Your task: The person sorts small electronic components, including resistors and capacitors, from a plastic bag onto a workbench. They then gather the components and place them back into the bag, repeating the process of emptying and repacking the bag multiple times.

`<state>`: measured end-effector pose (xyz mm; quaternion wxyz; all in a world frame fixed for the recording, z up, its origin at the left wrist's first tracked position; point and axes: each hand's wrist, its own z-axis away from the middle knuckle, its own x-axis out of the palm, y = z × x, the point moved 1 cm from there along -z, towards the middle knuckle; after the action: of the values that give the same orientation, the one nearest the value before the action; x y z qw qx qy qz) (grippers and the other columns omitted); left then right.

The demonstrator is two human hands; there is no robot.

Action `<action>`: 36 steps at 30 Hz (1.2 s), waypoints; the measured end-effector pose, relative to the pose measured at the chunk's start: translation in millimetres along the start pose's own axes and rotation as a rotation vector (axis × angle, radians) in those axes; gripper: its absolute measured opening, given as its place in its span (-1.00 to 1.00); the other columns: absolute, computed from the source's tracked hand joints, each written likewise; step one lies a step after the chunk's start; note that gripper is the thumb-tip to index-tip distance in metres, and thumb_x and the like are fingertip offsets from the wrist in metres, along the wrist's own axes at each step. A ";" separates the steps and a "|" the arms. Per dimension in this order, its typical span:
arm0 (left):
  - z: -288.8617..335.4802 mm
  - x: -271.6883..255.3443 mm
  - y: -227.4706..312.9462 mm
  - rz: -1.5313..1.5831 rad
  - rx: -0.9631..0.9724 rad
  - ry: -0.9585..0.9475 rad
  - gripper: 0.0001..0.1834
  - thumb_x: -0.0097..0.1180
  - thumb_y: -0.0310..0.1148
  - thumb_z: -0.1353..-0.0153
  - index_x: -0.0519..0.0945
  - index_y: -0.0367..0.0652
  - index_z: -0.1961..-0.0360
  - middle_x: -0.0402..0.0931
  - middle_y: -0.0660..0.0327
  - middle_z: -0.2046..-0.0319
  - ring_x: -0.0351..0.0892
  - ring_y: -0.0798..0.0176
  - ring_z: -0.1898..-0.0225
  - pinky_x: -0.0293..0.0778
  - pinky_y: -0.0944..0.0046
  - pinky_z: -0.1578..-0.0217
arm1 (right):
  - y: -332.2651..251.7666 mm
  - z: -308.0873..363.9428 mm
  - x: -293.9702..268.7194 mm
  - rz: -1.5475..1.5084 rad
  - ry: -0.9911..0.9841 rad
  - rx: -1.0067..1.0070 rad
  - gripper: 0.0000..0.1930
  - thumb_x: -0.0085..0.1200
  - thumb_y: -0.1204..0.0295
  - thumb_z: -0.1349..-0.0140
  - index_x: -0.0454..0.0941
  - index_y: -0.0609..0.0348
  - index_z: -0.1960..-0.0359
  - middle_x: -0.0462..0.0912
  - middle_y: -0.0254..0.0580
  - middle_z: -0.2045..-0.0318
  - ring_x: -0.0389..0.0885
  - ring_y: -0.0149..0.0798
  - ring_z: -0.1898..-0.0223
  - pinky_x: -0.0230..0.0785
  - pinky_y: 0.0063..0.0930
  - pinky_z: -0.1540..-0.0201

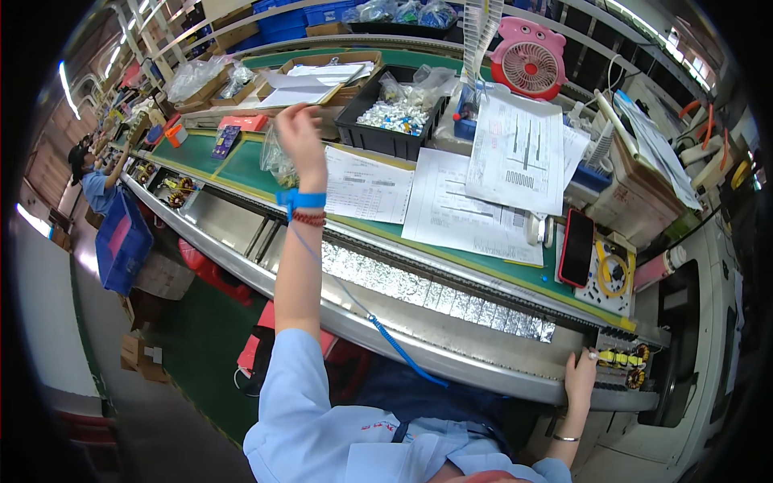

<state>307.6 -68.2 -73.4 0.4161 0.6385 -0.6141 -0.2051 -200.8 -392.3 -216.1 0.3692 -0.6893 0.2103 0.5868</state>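
Observation:
My left hand (299, 133) is raised above the far side of the bench, its fingers loosely bent and apart, with nothing visible in them. A blue wrist strap (301, 200) with a coiled blue cord circles that wrist. Just below the hand lies a clear plastic bag (278, 159) of small parts. At the right end of the metal conveyor track (475, 342), my right hand (580, 375) is closed, its fingertips on a small white part (594, 354). That part is at the left edge of a circuit board (620, 359) carrying yellow components and copper coils (636, 377).
A black bin (378, 143) of small white and blue parts stands behind printed sheets (366, 183). To the right are a red-edged phone (576, 248), a pink fan (529, 60) and a machine opening (680, 346). Further boards (179, 191) sit on the track's far left, near a co-worker (98, 185).

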 end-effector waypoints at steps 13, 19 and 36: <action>12.2 222.3 -135.6 -0.941 0.266 -0.648 -0.56 0.24 -0.17 0.08 0.44 -0.13 0.19 0.45 0.07 0.23 0.41 -0.05 0.08 0.40 0.02 0.15 | -59.6 12.8 -27.8 -0.292 -0.105 0.012 -0.84 -0.01 0.49 -0.12 0.51 0.27 0.28 0.49 -0.03 0.38 0.52 -0.02 0.33 0.37 -0.32 0.25; -45.6 211.8 -181.9 -0.664 0.045 -0.253 -0.73 -0.06 -0.25 -0.15 0.57 -0.22 0.45 0.55 -0.02 0.45 0.54 -0.10 0.39 0.45 0.02 0.31 | -68.6 11.3 -29.2 -0.320 -0.100 -0.039 -0.82 0.01 0.47 -0.10 0.53 0.26 0.27 0.53 -0.04 0.36 0.54 0.01 0.31 0.38 -0.29 0.24; 135.7 15.4 81.1 0.179 -0.617 -0.842 -0.82 0.10 -0.31 -0.18 0.56 -0.23 0.36 0.58 0.25 0.47 0.39 0.53 0.50 0.28 0.55 0.50 | -205.8 -39.5 -83.3 -0.669 0.270 -0.867 -0.68 0.05 0.60 -0.04 0.44 0.26 0.10 0.50 -0.03 0.19 0.48 -0.03 0.18 0.33 -0.33 0.09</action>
<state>155.5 -112.6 -83.3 0.3177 0.2940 -0.6913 -0.5786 -44.7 -302.6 -80.3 0.1880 -0.8761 -0.2347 0.3769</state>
